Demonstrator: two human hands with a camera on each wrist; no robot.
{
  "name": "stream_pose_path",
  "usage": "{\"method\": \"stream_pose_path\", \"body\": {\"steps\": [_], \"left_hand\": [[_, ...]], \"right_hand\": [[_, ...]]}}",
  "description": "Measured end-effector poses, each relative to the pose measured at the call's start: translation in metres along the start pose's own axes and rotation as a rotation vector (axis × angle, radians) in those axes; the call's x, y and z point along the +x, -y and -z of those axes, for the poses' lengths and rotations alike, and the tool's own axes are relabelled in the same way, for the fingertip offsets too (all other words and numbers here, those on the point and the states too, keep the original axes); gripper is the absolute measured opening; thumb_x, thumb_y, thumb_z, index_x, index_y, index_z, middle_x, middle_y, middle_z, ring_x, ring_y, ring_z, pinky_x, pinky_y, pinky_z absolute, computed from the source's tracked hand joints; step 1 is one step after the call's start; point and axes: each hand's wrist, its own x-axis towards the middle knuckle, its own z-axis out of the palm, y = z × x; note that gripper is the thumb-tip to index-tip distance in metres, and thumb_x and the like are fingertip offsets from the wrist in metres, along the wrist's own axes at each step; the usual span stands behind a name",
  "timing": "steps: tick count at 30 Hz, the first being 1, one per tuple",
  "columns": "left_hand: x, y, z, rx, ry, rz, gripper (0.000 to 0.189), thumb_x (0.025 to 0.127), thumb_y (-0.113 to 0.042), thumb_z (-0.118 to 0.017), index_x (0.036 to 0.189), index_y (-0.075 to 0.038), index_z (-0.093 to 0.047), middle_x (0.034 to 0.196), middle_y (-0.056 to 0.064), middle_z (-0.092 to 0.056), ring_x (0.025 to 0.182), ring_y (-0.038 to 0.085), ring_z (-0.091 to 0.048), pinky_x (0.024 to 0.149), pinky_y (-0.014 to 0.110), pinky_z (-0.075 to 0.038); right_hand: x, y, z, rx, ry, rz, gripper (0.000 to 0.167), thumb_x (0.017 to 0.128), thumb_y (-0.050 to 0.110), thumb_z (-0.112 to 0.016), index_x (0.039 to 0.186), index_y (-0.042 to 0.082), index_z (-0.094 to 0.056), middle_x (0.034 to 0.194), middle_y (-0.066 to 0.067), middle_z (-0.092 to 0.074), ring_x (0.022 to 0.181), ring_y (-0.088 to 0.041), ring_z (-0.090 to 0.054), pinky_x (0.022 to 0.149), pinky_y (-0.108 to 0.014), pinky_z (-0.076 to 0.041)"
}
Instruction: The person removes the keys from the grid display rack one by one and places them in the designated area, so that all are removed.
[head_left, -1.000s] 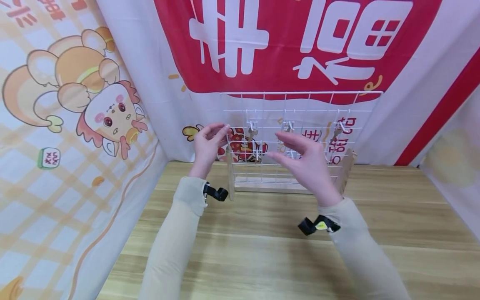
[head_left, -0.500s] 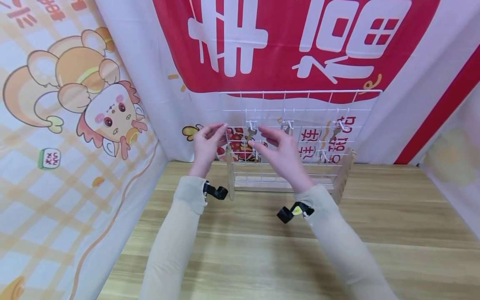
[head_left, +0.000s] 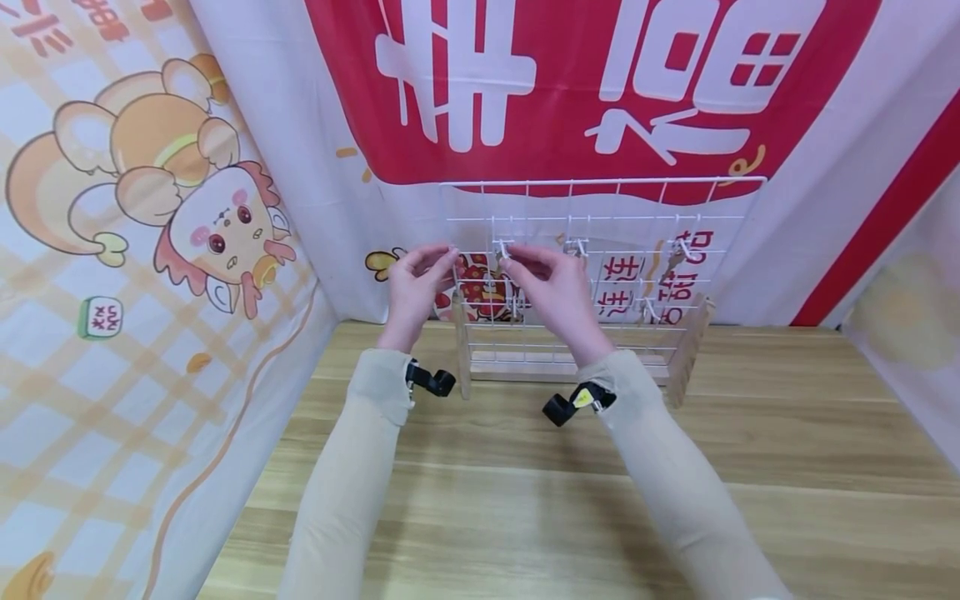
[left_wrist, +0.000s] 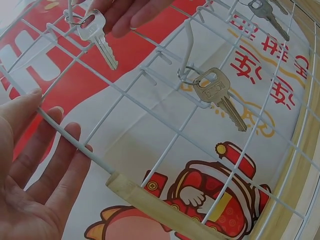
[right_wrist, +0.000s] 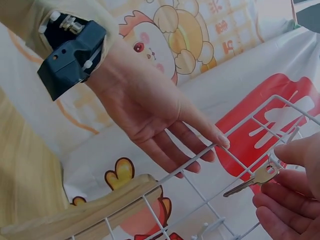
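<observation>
A white wire grid rack point(head_left: 592, 181) stands on a wooden base and carries several keys on hooks. My left hand point(head_left: 417, 292) grips its left edge wire, thumb in front and fingers behind, as the left wrist view shows. At the upper left hook, my right hand point(head_left: 551, 287) pinches a silver key point(right_wrist: 260, 177) by its head and ring between thumb and fingers. That key point(left_wrist: 98, 35) dangles by a small ring in the left wrist view. Below it, another key point(left_wrist: 215, 87) hangs from its own hook. A further key point(head_left: 678, 254) hangs at the upper right.
The wooden base's right foot point(head_left: 690, 354) rests on the wood-grain table point(head_left: 480, 500). A printed cloth with a red panel point(head_left: 570, 100) hangs behind the rack. Another patterned cloth point(head_left: 135, 375) closes off the left side.
My right hand has moved left across the rack to the upper left key, and its thumb and fingers have closed on it. The left hand has stayed on the edge.
</observation>
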Motion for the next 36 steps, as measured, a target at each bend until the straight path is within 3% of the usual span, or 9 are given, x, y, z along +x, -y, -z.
{"method": "stream_pose_path", "body": {"steps": [2,5,10,18,25,34,36], "left_hand": [[-0.001,0.0,0.001,0.009,0.013,0.003,0.036,0.094,-0.03,-0.076,0.119,-0.005,-0.072,0.118,0.025,-0.069,0.109,0.042,-0.066,0.086,0.035,-0.06],[-0.001,-0.001,0.003,0.012,0.033,0.018,0.041,0.093,-0.033,-0.075,0.122,-0.004,-0.071,0.115,0.018,-0.071,0.108,0.037,-0.068,0.088,0.034,-0.059],[-0.001,-0.001,0.003,0.02,0.05,0.032,0.04,0.092,-0.036,-0.075,0.121,-0.008,-0.072,0.118,0.021,-0.069,0.103,0.025,-0.071,0.089,0.034,-0.059],[-0.001,-0.001,0.004,0.014,0.051,0.037,0.036,0.093,-0.036,-0.075,0.119,-0.011,-0.073,0.116,0.02,-0.07,0.106,0.035,-0.069,0.087,0.036,-0.06],[-0.001,0.0,0.005,0.003,0.047,0.033,0.035,0.093,-0.034,-0.076,0.118,-0.01,-0.073,0.116,0.021,-0.07,0.103,0.034,-0.07,0.087,0.04,-0.06],[-0.001,0.0,0.004,0.021,0.037,0.028,0.035,0.094,-0.034,-0.076,0.118,-0.008,-0.073,0.118,0.025,-0.068,0.107,0.044,-0.067,0.084,0.037,-0.061],[-0.001,0.001,0.004,0.026,0.037,0.032,0.035,0.094,-0.034,-0.076,0.118,-0.009,-0.073,0.117,0.023,-0.069,0.106,0.041,-0.068,0.084,0.037,-0.061]], "right_hand": [[0.002,0.001,-0.001,0.004,-0.006,-0.015,0.032,0.099,0.035,-0.07,0.128,0.02,-0.071,0.115,0.005,-0.069,0.102,-0.011,-0.065,0.086,-0.03,-0.056],[0.004,0.0,-0.002,0.023,-0.021,-0.019,0.026,0.1,0.033,-0.069,0.124,0.022,-0.073,0.112,0.006,-0.07,0.1,-0.011,-0.065,0.084,-0.031,-0.056],[0.008,-0.001,-0.002,0.058,-0.043,-0.008,0.022,0.099,0.027,-0.071,0.119,0.018,-0.075,0.11,0.004,-0.071,0.098,-0.012,-0.066,0.085,-0.029,-0.057],[0.007,0.004,-0.003,0.072,-0.058,-0.023,0.02,0.098,0.028,-0.072,0.115,0.017,-0.076,0.106,0.003,-0.072,0.095,-0.012,-0.067,0.085,-0.029,-0.057],[0.004,0.004,-0.004,0.049,-0.078,0.049,0.018,0.098,0.026,-0.072,0.112,0.015,-0.075,0.106,0.003,-0.071,0.095,-0.012,-0.066,0.084,-0.029,-0.057],[-0.003,0.008,0.001,0.12,-0.072,0.088,0.018,0.099,0.023,-0.072,0.111,0.01,-0.074,0.106,0.0,-0.071,0.095,-0.015,-0.066,0.082,-0.03,-0.057],[-0.006,0.008,0.003,0.127,-0.067,0.104,0.018,0.098,0.022,-0.072,0.111,0.009,-0.074,0.106,-0.001,-0.071,0.095,-0.016,-0.066,0.082,-0.03,-0.057]]}}
